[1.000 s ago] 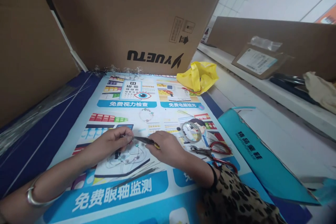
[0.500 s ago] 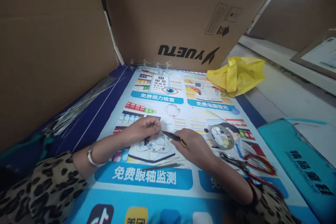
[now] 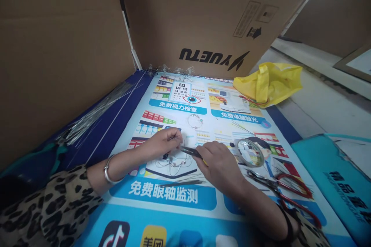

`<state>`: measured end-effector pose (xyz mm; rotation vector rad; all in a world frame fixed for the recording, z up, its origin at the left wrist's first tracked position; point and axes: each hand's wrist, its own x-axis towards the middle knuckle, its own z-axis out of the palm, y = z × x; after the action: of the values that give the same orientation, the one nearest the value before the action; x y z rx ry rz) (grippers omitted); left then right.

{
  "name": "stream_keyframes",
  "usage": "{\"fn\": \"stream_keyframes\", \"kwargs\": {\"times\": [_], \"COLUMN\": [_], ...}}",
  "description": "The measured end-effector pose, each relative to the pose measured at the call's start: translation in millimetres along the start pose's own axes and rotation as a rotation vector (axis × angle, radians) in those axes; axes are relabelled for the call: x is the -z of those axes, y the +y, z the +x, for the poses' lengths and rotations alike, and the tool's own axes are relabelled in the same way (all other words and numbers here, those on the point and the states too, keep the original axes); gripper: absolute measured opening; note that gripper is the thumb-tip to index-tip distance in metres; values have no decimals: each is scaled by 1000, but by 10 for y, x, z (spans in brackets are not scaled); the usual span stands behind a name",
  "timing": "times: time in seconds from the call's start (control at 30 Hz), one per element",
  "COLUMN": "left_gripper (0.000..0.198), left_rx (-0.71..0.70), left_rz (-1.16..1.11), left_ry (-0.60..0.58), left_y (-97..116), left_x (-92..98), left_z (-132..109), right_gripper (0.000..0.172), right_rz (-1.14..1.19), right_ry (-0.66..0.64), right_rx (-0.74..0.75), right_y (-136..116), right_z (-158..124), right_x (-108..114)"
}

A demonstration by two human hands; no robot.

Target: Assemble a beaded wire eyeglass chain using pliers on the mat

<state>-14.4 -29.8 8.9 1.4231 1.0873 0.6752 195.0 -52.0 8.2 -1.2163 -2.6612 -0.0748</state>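
Note:
My left hand (image 3: 166, 142) is closed in a pinch on a thin beaded wire (image 3: 175, 164), whose loops hang down over the printed sheet below the fingers. What lies right between the fingertips is too small to make out. My right hand (image 3: 222, 166) is wrapped around a pair of small pliers (image 3: 191, 152) with dark jaws and a bit of yellow on the handle. The jaws point left and their tips are close to the left fingertips; whether they grip the wire I cannot tell. Just beyond the hands lies a round beaded bracelet (image 3: 195, 121).
Loose wire pieces (image 3: 185, 181) lie in front of the hands. To the right are a clear ring-shaped roll (image 3: 249, 152), red-handled scissors (image 3: 285, 191) and a teal bag (image 3: 330, 177). A yellow bag (image 3: 268, 85), a wire bundle (image 3: 98, 112) and cardboard walls (image 3: 203, 15) surround the printed sheet.
The whole view has shifted slightly, so most things appear farther right. The pliers have turned a little in my right hand, with the tips still near my left fingers.

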Motion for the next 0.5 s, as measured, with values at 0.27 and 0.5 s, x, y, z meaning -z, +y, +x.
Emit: {"fn": "stream_keyframes", "kwargs": {"times": [0.27, 0.5], "left_gripper": [8, 6], "left_rx": [-31, -167], "left_rz": [46, 192], "left_ry": [16, 9], "left_y": [-15, -44], "left_x": [-10, -4], "left_z": [-19, -25], "right_gripper": [21, 14], "right_rz": [-130, -134], "right_ry": [28, 50], "right_rx": [-15, -9], "right_y": [-2, -13], "right_z": [-1, -3], "right_x": [-6, -17]}}
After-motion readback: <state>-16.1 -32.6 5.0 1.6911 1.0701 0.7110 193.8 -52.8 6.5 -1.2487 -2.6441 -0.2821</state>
